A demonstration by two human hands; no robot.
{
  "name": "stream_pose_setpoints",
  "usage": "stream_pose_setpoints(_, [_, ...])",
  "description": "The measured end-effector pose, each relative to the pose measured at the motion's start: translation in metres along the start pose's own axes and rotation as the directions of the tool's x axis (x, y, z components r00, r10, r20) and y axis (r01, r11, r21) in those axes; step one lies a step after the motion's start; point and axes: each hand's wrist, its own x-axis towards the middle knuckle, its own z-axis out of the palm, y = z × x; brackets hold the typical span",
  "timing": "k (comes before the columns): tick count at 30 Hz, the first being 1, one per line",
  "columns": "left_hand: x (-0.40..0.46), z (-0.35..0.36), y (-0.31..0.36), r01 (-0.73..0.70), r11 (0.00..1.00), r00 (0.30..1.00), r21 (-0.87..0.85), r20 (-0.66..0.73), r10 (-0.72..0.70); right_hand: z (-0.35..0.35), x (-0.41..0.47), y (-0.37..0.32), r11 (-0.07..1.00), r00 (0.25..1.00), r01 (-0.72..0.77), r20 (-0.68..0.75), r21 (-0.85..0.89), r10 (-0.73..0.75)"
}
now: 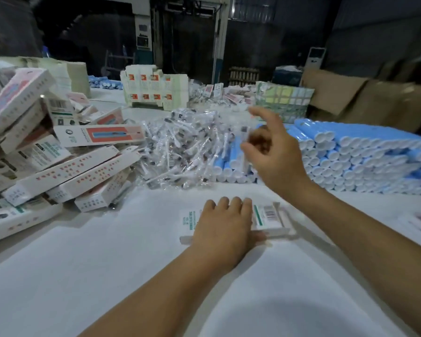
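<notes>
A white printed carton (269,218) with a barcode lies flat on the white table (107,276) in front of me. My left hand (225,223) rests on it, fingers over its top and thumb along its near side. My right hand (269,148) hovers blurred in the air, fingers loosely spread, above a heap of small clear-bagged brush heads (192,149) and the near end of the blue and white tubes (233,164). Nothing shows between its fingers.
A tumbled pile of filled cartons (58,152) fills the left side. A wide stack of blue and white tubes (365,156) lies at the right. Flat carton blanks (153,88) and more packs stand at the back. Brown cardboard (365,98) leans at the far right.
</notes>
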Motion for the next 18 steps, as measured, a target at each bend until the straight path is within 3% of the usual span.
stream_pose_setpoints(2, [0.0,0.0,-0.001,0.022,0.999,0.997,-0.043,-0.067,-0.025,-0.042,-0.023,0.016,0.962,0.953,-0.195,-0.194,0.192,0.232])
stream_pose_setpoints(4, [0.003,0.003,-0.002,0.053,0.997,0.994,-0.053,-0.089,-0.057,-0.069,-0.051,0.028,0.873,0.826,-0.352,-0.326,0.338,0.459])
stream_pose_setpoints(8, [0.004,0.004,-0.003,0.071,0.997,0.994,-0.036,-0.081,-0.074,-0.071,-0.089,0.041,0.657,0.61,-0.518,-0.302,0.548,0.733])
stream_pose_setpoints(12, [0.004,0.004,0.001,0.099,0.995,0.991,-0.011,-0.092,-0.1,-0.051,-0.089,0.038,0.573,0.598,-0.571,-0.18,0.588,0.781])
stream_pose_setpoints(18, [0.003,0.003,0.006,0.111,0.994,0.989,-0.002,-0.098,-0.111,-0.034,-0.097,0.036,0.657,0.625,-0.673,-0.215,0.338,0.751])
